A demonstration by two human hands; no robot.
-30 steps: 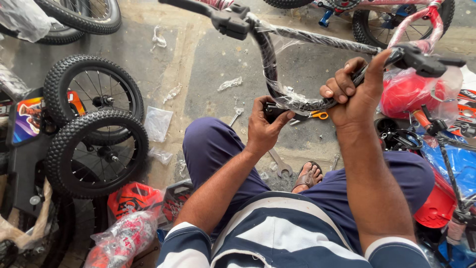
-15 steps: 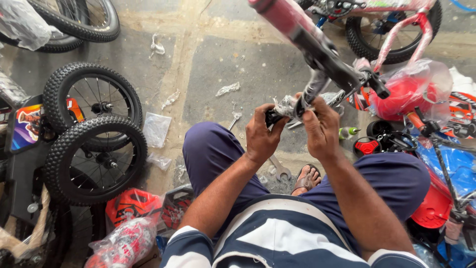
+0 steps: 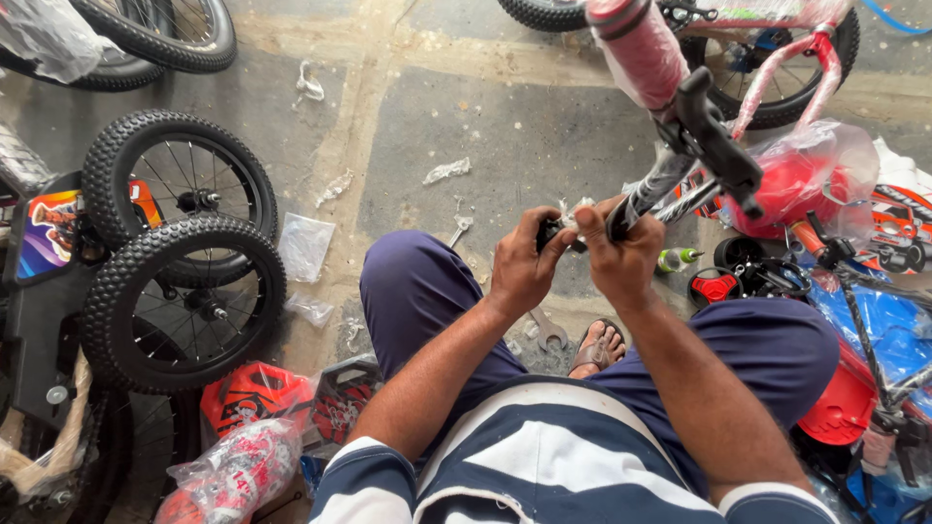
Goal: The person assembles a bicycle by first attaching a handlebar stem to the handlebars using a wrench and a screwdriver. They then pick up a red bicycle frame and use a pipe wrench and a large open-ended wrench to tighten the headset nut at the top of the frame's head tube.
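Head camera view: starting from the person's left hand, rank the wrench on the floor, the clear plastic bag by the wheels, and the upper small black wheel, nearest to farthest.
From the left hand:
1. Wrench, on the floor just below the hand, beside the sandalled foot.
2. Clear plastic bag, on the floor to the left, next to the wheels.
3. Upper small black wheel, farther left, past the bag.

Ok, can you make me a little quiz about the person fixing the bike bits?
1. True or false: both hands are on the handlebar.
2. What lies on the floor between the person's legs? A) a wrench B) a hammer C) a helmet
3. How many small black wheels stand side by side at the left?

Key:
1. True. The left hand pinches the wrapping at its lower end and the right hand grips the bar.
2. A.
3. Two; the second wheel is nearer.
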